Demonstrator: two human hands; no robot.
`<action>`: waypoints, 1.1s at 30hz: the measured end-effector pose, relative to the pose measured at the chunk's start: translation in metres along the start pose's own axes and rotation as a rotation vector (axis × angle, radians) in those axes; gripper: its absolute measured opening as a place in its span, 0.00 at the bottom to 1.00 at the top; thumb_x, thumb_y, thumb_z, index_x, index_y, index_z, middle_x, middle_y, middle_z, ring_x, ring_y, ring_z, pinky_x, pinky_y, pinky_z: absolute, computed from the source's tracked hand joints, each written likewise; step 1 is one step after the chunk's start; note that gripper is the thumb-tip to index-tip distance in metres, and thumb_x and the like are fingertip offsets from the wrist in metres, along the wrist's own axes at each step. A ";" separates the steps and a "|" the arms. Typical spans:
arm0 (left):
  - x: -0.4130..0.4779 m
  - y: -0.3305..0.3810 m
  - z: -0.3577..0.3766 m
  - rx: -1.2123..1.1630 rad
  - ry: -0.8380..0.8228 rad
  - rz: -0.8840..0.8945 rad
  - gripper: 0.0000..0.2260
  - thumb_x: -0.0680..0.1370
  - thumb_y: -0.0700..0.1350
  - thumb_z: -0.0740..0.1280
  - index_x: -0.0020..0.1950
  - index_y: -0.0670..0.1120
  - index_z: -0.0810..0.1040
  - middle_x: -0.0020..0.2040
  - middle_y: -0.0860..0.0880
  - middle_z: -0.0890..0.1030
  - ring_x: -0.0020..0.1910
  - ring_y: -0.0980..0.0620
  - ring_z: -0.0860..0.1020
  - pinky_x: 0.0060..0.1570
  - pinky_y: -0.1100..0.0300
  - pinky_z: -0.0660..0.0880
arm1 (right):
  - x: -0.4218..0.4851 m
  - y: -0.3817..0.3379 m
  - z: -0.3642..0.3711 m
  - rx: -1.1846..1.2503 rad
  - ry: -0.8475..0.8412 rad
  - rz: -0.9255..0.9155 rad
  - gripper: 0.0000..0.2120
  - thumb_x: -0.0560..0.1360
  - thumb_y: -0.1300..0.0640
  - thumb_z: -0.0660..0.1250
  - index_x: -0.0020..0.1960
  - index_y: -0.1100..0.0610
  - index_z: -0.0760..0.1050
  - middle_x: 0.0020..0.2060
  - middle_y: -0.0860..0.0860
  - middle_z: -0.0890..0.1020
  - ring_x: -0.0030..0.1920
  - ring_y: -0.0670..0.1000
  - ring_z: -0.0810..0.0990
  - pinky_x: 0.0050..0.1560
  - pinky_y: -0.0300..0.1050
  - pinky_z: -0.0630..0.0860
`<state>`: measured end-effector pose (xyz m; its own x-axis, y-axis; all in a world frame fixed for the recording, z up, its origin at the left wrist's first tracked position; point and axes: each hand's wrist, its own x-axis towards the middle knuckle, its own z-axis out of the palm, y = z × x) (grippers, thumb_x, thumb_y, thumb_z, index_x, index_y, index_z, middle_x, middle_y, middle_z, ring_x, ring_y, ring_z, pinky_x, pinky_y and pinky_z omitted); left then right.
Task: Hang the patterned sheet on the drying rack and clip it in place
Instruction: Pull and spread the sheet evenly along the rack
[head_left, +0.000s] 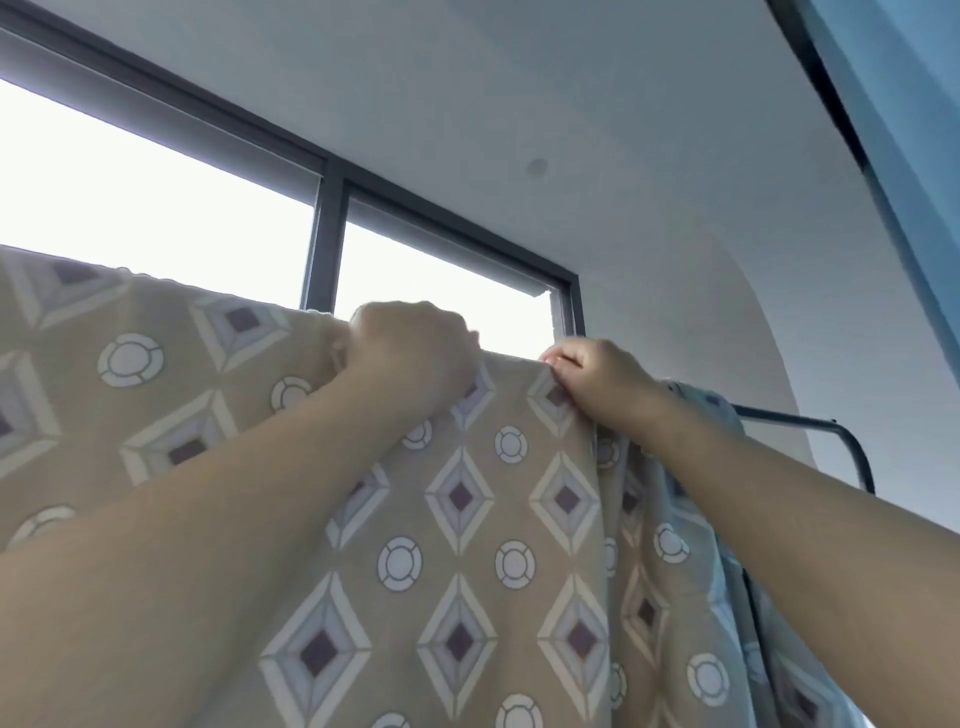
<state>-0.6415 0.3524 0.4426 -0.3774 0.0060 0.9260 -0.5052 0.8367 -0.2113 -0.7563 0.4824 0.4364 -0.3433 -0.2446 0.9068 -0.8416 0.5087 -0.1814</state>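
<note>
Left hand (410, 348), right hand (592, 376) grip sheet (467, 519) top edge — apart.

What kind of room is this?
Probably a room at home used for drying laundry: a patterned sheet hangs over a drying rack beside a big window, under a plain ceiling.

beige diamond-patterned sheet (467, 519), draped over rack (810, 431)
</note>
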 end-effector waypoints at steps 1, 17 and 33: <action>0.001 0.008 0.003 -0.036 -0.020 0.039 0.18 0.82 0.51 0.46 0.46 0.46 0.73 0.36 0.50 0.72 0.36 0.50 0.72 0.36 0.59 0.64 | -0.002 0.000 0.003 0.052 -0.033 -0.016 0.12 0.80 0.59 0.56 0.55 0.57 0.78 0.52 0.52 0.81 0.54 0.52 0.77 0.54 0.44 0.71; 0.001 0.016 0.022 0.040 0.159 -0.028 0.16 0.80 0.44 0.50 0.35 0.45 0.68 0.29 0.50 0.69 0.27 0.53 0.64 0.44 0.55 0.59 | -0.003 0.033 0.002 -0.047 0.063 0.131 0.15 0.81 0.58 0.51 0.58 0.57 0.76 0.49 0.53 0.79 0.51 0.54 0.74 0.43 0.43 0.66; 0.009 0.069 0.036 -0.071 0.223 0.128 0.08 0.79 0.44 0.54 0.40 0.48 0.65 0.29 0.51 0.61 0.35 0.49 0.66 0.47 0.55 0.59 | -0.006 0.075 -0.024 -0.252 -0.068 0.212 0.16 0.79 0.54 0.51 0.55 0.41 0.76 0.57 0.45 0.80 0.59 0.51 0.75 0.65 0.51 0.66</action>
<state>-0.7072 0.3906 0.4249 -0.2504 0.2286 0.9408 -0.4056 0.8575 -0.3164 -0.8077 0.5418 0.4267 -0.5340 -0.1615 0.8299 -0.6216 0.7404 -0.2558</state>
